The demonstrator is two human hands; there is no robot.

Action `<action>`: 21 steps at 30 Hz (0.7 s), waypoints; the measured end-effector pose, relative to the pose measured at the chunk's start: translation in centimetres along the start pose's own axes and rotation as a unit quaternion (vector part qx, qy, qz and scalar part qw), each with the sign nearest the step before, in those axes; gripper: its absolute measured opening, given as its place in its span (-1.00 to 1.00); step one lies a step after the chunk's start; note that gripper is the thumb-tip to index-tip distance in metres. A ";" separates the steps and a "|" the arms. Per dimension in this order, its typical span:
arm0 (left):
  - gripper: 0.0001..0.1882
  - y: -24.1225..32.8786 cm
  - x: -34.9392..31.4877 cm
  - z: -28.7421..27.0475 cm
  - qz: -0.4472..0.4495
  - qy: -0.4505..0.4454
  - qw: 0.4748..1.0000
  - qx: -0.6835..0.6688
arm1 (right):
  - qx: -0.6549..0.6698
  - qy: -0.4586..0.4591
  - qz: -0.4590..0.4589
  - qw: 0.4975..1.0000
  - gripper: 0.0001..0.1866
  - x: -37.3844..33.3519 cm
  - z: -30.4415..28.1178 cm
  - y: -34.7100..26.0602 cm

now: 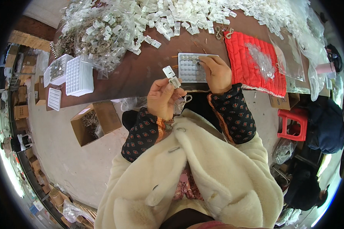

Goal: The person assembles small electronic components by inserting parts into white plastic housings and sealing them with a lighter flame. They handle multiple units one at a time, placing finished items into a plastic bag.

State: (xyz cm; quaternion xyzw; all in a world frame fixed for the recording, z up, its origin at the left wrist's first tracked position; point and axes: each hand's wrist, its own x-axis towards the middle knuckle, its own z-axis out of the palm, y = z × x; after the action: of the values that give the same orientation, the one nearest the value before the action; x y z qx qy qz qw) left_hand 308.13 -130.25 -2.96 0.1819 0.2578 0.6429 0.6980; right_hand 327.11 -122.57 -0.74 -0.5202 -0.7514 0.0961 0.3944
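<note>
My left hand (161, 100) holds a small white plastic case (169, 72) between thumb and fingers, just off the table's near edge. The case's lid hangs open, tilted up and away. My right hand (219, 76) reaches over a white pocketed tray (192, 73) with its thumb and fingertips pinched together at the far right of the tray. Round silver discs like button cells (189, 57) sit in the tray's far row. Whatever lies between the right fingertips is mostly hidden.
Many white plastic cases (179, 15) heap along the far side of the brown table (141, 72). Stacked white trays (79, 78) stand at left beside a clear bag of small parts (103, 38). At right lies a red quilted cloth (239, 53). A cardboard box (109, 116) and red stool (300, 122) are below.
</note>
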 end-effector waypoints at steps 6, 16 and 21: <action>-0.84 0.1 0.5 0.1 -0.017 -0.005 0.999 -0.043 | -0.012 -0.059 0.049 0.997 -0.82 -0.3 0.4 0.2; -0.82 0.3 0.8 0.8 -0.018 -0.006 0.999 -0.042 | 0.113 -0.044 -0.013 0.993 -0.85 0.5 -2.0 -4.3; -0.82 0.1 0.5 1.5 0.035 -0.029 0.999 -0.030 | 0.161 -0.052 -0.054 0.984 -0.80 -0.5 -2.7 -7.5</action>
State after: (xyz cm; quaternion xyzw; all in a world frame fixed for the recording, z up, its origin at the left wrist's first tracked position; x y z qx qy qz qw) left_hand 308.94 -129.63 -1.75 0.1885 0.2111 0.6687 0.6876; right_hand 323.76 -126.99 4.98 -0.4031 -0.7726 0.2211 0.4378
